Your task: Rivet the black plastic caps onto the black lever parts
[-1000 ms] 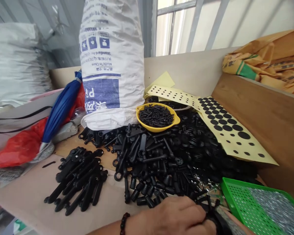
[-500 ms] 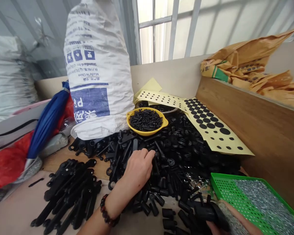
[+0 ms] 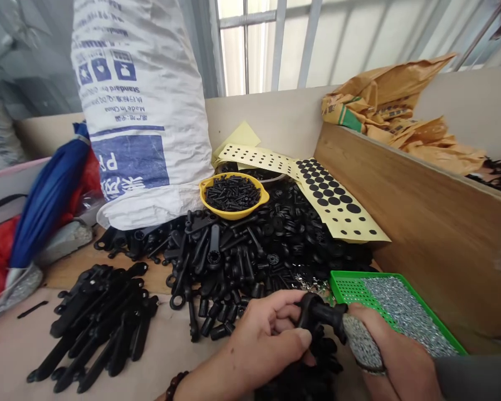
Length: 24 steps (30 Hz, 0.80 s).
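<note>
My left hand (image 3: 271,334), with a dark bead bracelet at the wrist, is closed round a black plastic part (image 3: 311,312) at the lower centre. My right hand (image 3: 396,351) meets it from the right, its fingers wrapped round the far end of the same black assembly; a speckled grey covering (image 3: 362,342) shows on a finger. Beneath and behind both hands lies a heap of black parts (image 3: 242,262), with short black cylinders (image 3: 221,312) near the left hand. Long black pieces (image 3: 104,317) are piled at the left.
A yellow bowl (image 3: 234,214) of black screws stands behind the heap, beside a white sack (image 3: 150,100). At right are a green tray (image 3: 346,289) of small metal pieces, a wooden board (image 3: 421,211) and sticker sheets (image 3: 338,223). A blue umbrella (image 3: 50,189) lies left.
My left hand has left the heap and come down and right to hold the black part along with my right hand. The right hand has risen a little; the view has shifted right.
</note>
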### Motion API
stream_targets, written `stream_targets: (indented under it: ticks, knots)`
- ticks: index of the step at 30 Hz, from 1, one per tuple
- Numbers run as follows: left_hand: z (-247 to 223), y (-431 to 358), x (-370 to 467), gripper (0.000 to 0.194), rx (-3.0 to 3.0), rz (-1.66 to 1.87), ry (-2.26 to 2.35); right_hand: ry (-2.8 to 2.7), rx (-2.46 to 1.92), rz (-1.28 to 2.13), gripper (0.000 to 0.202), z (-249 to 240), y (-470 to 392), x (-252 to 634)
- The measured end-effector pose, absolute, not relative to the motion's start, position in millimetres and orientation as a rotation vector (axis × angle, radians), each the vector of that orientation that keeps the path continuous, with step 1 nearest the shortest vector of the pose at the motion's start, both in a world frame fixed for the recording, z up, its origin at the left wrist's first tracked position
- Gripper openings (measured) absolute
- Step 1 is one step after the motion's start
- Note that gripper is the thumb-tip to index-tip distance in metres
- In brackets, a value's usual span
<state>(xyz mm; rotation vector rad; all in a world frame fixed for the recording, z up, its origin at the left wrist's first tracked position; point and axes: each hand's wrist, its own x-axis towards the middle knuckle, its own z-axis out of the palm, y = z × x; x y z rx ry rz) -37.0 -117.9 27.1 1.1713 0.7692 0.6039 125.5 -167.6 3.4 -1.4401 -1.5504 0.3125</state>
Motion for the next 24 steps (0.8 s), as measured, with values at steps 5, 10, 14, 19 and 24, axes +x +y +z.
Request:
stream_targets:
  ticks: [5,10,14,19,24]
  knots:
    - [25,-123,-33,0.053,1.117,0.637,0.754,-1.578,-1.449,0.357,0.035,-3,-167,131]
    - [12,-132,-25,0.053,1.274,0.752,0.786,-1.445,-1.503,0.439,0.033,-8,-171,125]
    - [12,-135,-21,0.053,1.329,0.77,0.801,-1.397,-1.543,0.532,0.032,-12,-172,126]
    - [7,-137,-20,0.054,1.365,0.768,0.825,-1.381,-1.552,0.558,0.029,-16,-173,126]
    - [2,-141,-24,0.046,1.563,0.821,0.859,-1.467,-1.532,0.401,0.025,-27,-174,126]
